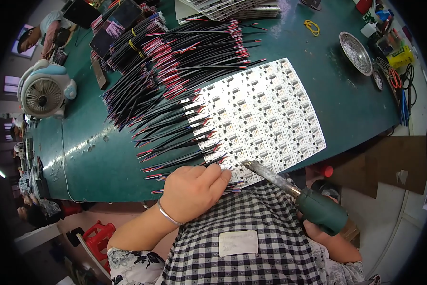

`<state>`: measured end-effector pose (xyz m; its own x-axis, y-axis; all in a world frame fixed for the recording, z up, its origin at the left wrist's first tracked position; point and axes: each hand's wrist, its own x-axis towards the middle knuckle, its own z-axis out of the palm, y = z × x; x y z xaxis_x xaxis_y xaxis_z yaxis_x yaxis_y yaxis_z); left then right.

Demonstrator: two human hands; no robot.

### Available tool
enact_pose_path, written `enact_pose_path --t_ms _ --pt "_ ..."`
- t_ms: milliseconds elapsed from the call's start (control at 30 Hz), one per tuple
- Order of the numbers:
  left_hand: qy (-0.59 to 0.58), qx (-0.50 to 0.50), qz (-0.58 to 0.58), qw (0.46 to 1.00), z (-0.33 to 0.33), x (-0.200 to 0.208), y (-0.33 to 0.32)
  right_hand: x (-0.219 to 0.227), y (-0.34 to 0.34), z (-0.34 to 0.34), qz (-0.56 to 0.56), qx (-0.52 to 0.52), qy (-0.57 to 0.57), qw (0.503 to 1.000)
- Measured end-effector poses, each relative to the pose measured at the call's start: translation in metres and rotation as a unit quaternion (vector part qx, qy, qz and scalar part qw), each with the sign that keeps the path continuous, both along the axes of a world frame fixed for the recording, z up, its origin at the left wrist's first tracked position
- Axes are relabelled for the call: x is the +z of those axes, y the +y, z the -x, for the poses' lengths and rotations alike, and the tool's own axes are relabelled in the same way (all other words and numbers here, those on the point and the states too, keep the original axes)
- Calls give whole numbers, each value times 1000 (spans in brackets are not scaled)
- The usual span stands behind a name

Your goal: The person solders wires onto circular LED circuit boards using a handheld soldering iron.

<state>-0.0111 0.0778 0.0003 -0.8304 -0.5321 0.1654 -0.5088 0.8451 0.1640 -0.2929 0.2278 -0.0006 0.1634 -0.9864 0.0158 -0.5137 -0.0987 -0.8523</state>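
Note:
A large white circuit-board panel (263,111) with rows of small dark parts lies at the table's near edge. Black wires (178,124) with red and blue ends reach over its left side, row by row. My left hand (192,190), closed with bent fingers, presses down on a wire at the panel's near left corner; the fingertips partly hide it. Below the panel's near edge, my right hand (313,230) is wrapped round the green handle of a soldering iron (323,211). The iron's tip points up and left, over the panel close to my left fingertips.
Bundles of black and red wires (199,47) lie beyond the panel, with stacked white panels (228,9) behind. A small fan (42,95) stands left. A metal dish (356,53), yellow band (312,27) and tools sit right. A red stool (98,240) stands below; another person (49,31) sits far left.

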Motion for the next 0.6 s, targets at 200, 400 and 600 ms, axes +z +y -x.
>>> enact_pose_path --t_ms 200,400,600 --pt "-16 7 -51 999 -3 0 -3 -19 19 6 29 -42 14 999" --pt "179 30 6 983 -7 -4 -7 -2 5 8 54 -3 50 997" --pt "66 98 -91 989 2 -11 28 3 7 9 16 22 42 999"
